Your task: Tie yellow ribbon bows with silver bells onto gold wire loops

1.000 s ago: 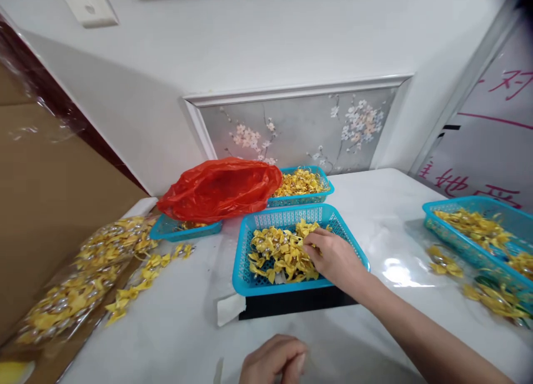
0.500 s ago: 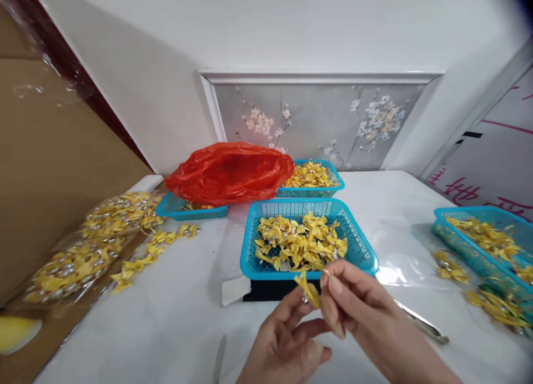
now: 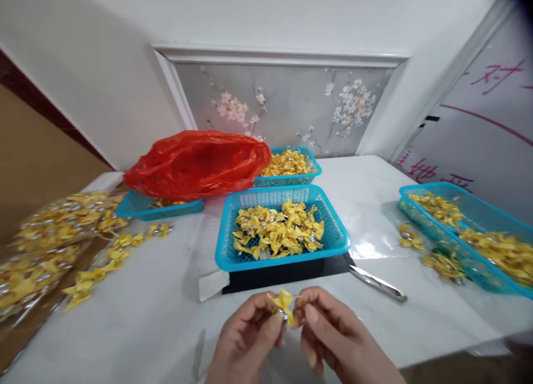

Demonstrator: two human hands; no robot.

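Pinched between the thumb and fingers of my left hand point(image 3: 254, 334) is a small yellow ribbon bow point(image 3: 283, 299) with a silver bead at its middle. Close on its right, my right hand point(image 3: 333, 328) has thumb and forefinger closed on a thin cord end point(image 3: 296, 296) that reaches toward the bow; the cord is barely visible. Just beyond both hands stands a blue plastic basket point(image 3: 345, 245), holding a heap of similar yellow bows point(image 3: 278, 228). It rests partly on a black flat strip point(image 3: 270, 278).
A slim silver metal tool point(image 3: 378, 284) lies right of the basket. A red plastic bag point(image 3: 195, 165) covers part of a blue basket point(image 3: 133, 206) at back left. Another basket point(image 3: 287, 180) stands behind, one point(image 3: 478, 262) at right. Bagged bows point(image 3: 62, 223) lie left.
The view has shifted rightward and down. Both hands have come nearer each other, and my left thumb now presses on the bow. The silver tool is now fully visible.
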